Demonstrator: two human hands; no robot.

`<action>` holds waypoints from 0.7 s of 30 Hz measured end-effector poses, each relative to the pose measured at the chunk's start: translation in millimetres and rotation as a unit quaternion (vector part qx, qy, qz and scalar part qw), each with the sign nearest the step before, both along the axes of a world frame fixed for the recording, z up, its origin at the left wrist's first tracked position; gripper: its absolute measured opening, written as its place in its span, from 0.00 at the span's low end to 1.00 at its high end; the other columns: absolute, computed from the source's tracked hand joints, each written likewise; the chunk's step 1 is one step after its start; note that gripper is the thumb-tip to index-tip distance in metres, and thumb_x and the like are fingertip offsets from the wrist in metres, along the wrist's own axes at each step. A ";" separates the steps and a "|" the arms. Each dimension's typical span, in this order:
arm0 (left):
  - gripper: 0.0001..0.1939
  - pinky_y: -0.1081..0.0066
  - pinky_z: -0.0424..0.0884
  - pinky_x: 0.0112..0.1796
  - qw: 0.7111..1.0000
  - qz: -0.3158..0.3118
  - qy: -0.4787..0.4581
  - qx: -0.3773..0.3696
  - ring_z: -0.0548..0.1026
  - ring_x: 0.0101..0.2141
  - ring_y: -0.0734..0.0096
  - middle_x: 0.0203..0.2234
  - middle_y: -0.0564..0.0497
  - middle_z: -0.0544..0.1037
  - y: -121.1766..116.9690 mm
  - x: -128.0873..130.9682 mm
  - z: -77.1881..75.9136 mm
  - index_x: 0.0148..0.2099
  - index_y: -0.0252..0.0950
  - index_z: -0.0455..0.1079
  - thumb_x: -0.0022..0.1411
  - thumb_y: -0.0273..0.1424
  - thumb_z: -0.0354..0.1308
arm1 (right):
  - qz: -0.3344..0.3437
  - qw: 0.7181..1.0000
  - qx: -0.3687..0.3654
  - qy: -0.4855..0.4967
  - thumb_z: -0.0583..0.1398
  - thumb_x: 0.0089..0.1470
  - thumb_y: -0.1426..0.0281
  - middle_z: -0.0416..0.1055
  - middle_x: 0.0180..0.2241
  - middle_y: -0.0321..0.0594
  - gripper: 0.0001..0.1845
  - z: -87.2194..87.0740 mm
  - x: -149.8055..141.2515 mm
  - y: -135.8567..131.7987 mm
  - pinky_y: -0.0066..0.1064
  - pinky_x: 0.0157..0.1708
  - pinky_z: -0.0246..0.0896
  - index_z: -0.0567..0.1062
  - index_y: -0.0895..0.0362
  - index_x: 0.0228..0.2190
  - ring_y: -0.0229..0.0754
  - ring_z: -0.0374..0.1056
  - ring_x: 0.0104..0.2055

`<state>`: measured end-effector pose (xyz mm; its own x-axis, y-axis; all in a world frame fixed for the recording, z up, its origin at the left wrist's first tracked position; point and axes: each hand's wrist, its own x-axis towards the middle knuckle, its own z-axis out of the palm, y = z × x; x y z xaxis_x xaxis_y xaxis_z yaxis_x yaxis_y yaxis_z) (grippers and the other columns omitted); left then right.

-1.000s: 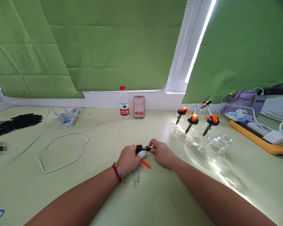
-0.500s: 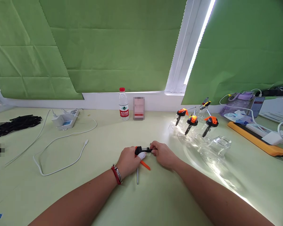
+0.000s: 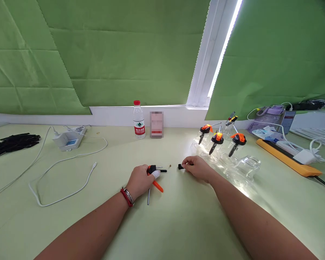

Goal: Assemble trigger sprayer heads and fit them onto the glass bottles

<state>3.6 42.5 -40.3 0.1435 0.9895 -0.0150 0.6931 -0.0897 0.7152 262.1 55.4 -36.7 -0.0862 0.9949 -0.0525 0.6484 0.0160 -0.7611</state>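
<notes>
My left hand point(image 3: 139, 181) is closed around a black-and-orange bottle top point(image 3: 152, 169). An orange lever point(image 3: 158, 186) and a metal tube point(image 3: 148, 197) stick out below the fingers, and a black stem and thin rod point right. One fingertip has a white covering. My right hand point(image 3: 196, 168) pinches a small black part point(image 3: 180, 166) just over or on the table; the fingers hide some of it. Between the hands lies a tiny brass-coloured piece point(image 3: 170, 165).
Right of my hands stand several glass bottles, some with black-and-orange tops point(image 3: 217, 138); one open glass jar point(image 3: 249, 168) is nearest. An orange-edged power strip point(image 3: 287, 159) lies beyond. A water bottle point(image 3: 139, 121) stands at the back; a white cable point(image 3: 70, 159) curls at left.
My right hand has moved right, away from the bottle top, with the small black part in its fingers. A thin rod and the tiny brass-coloured piece now show between the hands.
</notes>
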 end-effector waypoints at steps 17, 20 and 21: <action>0.20 0.71 0.60 0.24 1.000 -0.011 -0.004 -0.005 0.67 0.23 0.68 0.22 0.51 0.71 0.3 -0.8 1.3 0.28 0.36 0.67 0.51 0.50 0.54 | -0.127 0.987 0.080 -0.055 0.56 0.47 0.58 0.53 0.13 0.31 0.18 12.5 4.0 3.1 0.28 0.18 0.45 0.68 0.56 0.14 0.34 0.48 0.17; 0.21 0.71 0.60 0.24 1.000 -0.012 -0.006 -0.004 0.67 0.23 0.68 0.22 0.51 0.71 1.0 -1.0 0.1 0.29 0.36 0.67 0.51 0.51 0.54 | -0.153 0.983 0.092 -0.054 0.56 0.48 0.58 0.55 0.13 0.32 0.18 12.8 6.0 4.5 0.28 0.18 0.46 0.69 0.56 0.14 0.34 0.50 0.17; 0.21 0.71 0.60 0.24 1.000 -0.012 -0.007 -0.004 0.67 0.23 0.68 0.22 0.51 0.71 1.3 -1.0 -0.3 0.29 0.37 0.67 0.51 0.51 0.54 | -0.160 0.981 0.094 -0.053 0.56 0.48 0.58 0.56 0.13 0.32 0.18 12.7 6.7 4.9 0.28 0.19 0.46 0.69 0.56 0.15 0.35 0.51 0.18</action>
<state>2.5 43.8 -40.5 0.1680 0.9856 -0.0213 0.6811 -0.1004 0.7252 268.7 60.3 -24.0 0.2283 0.9631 0.1425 0.7181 -0.0678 -0.6926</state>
